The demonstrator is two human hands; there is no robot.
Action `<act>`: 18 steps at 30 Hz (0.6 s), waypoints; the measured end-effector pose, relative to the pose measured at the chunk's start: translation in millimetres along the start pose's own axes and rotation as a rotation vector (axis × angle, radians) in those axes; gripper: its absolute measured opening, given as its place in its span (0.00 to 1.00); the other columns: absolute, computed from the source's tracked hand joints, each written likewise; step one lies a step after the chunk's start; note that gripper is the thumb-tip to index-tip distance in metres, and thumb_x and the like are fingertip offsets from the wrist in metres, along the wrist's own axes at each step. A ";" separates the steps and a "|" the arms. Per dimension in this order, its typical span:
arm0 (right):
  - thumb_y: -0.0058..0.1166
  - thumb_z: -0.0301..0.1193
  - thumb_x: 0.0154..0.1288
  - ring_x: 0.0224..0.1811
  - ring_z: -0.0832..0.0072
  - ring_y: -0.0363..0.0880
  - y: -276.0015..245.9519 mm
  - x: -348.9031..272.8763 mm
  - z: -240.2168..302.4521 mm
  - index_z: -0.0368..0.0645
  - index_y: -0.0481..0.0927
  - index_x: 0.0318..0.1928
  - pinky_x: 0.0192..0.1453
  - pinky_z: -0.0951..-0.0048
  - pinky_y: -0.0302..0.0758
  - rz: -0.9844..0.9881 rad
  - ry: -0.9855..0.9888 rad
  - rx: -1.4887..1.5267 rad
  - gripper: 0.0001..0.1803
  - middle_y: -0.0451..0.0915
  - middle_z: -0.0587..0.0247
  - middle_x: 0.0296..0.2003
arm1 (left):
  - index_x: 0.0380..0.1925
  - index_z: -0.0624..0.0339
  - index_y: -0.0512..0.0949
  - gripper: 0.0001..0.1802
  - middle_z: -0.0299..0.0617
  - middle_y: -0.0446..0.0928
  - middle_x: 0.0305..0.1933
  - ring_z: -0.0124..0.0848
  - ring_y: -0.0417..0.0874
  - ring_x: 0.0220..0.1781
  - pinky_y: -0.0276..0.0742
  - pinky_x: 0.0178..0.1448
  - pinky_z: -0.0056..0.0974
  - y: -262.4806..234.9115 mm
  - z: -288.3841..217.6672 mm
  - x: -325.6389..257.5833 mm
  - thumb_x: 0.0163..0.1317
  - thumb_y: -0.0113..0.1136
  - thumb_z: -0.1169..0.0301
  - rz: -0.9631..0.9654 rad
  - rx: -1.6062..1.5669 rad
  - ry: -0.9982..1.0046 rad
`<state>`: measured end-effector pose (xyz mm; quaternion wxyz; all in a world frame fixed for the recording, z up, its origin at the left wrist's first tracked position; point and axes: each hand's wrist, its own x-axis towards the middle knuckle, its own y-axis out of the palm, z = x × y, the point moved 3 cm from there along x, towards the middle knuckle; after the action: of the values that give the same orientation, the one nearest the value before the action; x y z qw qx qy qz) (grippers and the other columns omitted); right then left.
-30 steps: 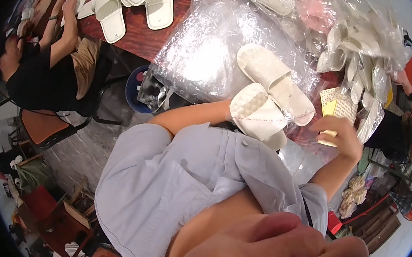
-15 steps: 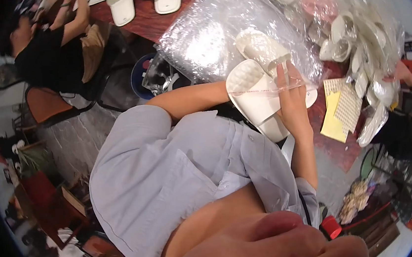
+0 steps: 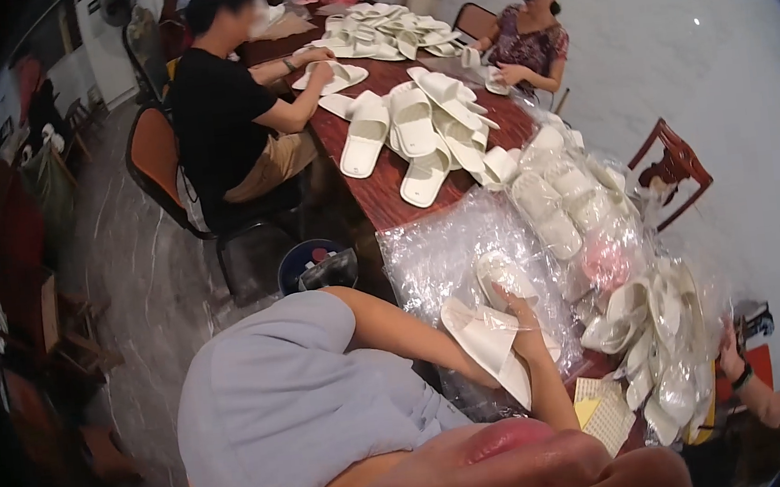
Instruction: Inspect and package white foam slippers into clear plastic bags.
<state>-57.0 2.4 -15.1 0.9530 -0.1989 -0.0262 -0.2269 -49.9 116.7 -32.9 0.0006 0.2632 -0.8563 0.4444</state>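
Note:
A pair of white slippers lies in front of me over the clear plastic bags at the near end of the table. My right hand (image 3: 526,324) is on the pair, fingers closed around the side of a white slipper (image 3: 478,334) and reaching onto the other slipper (image 3: 503,273) just beyond. My left forearm (image 3: 428,341) comes in from the left. Its hand goes behind the nearer slipper, so those fingers are hidden. Shiny clear plastic bags (image 3: 433,249) lie flat on the table beyond the pair.
Loose white slippers (image 3: 411,124) cover the red-brown table (image 3: 342,140) ahead. Bagged slippers (image 3: 650,312) and a pink item (image 3: 606,263) heap at right, above patterned paper (image 3: 604,420). A blue bucket (image 3: 303,261) stands left. Co-workers sit along both sides; another person's hand (image 3: 731,356) shows at right.
The view has tilted up, showing more table and the co-workers. The slippers and my hands sit lower in the picture. My right hand stays on the pair.

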 end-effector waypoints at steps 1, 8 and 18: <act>0.63 0.21 0.56 0.50 0.70 0.78 -2.0 1.9 -2.6 0.41 0.78 0.60 0.57 0.74 0.72 -0.002 0.105 -0.055 0.28 0.81 0.54 0.53 | 0.54 0.67 0.74 0.24 0.57 0.76 0.52 0.52 0.75 0.58 0.71 0.60 0.49 -0.5 2.1 0.9 0.64 0.61 0.61 0.003 -0.012 -0.006; 0.49 0.23 0.63 0.45 0.68 0.82 -24.5 11.1 24.4 0.34 0.84 0.45 0.54 0.69 0.77 0.027 -0.090 -0.140 0.14 0.85 0.53 0.43 | 0.53 0.68 0.74 0.23 0.58 0.77 0.51 0.52 0.76 0.57 0.72 0.59 0.49 -2.3 4.3 3.7 0.65 0.61 0.62 -0.108 -0.125 -0.136; 0.44 0.24 0.61 0.52 0.58 0.81 18.6 23.2 32.1 0.29 0.82 0.46 0.62 0.58 0.74 0.142 -0.285 0.112 0.17 0.84 0.49 0.47 | 0.57 0.56 0.75 0.30 0.59 0.73 0.48 0.54 0.73 0.51 0.69 0.52 0.55 -198.3 -34.9 -92.8 0.61 0.63 0.49 -0.864 0.577 -0.252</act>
<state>-26.7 20.3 10.9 0.9629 -0.1770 -0.1597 -0.1266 111.4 92.5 117.2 0.0082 0.6325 -0.5064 0.5861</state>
